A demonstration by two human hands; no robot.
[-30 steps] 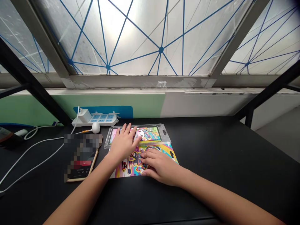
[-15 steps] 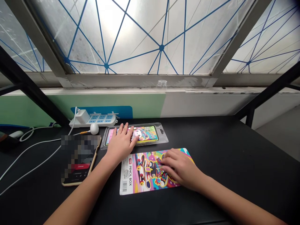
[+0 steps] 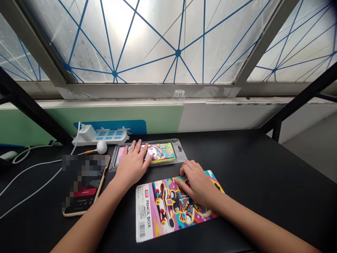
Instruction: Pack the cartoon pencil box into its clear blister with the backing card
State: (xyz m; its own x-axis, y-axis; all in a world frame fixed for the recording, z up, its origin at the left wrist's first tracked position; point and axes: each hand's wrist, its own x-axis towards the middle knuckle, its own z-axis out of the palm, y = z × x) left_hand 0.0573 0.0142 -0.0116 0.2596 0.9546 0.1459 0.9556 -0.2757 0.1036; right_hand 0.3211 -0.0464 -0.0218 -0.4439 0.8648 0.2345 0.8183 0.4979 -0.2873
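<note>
My left hand (image 3: 133, 164) lies flat, fingers spread, on a colourful pencil box in a clear plastic blister pack (image 3: 168, 153) at the back of the black table (image 3: 263, 182). My right hand (image 3: 197, 182) rests palm down with fingers apart on a bright printed card insert (image 3: 163, 211) marked "PENCIL BOX", which lies flat on the table in front of the pack. Neither hand grips anything.
A phone (image 3: 81, 182) lies to the left of my left arm. Behind it sit a white power strip (image 3: 105, 136) with a plugged adapter, a small white round object (image 3: 101, 147) and white cables (image 3: 26, 175). A window sill runs along the back.
My right hand has slid the printed card insert out from beside the blister pack, toward me and to the right. My left hand has stayed on the pack.
</note>
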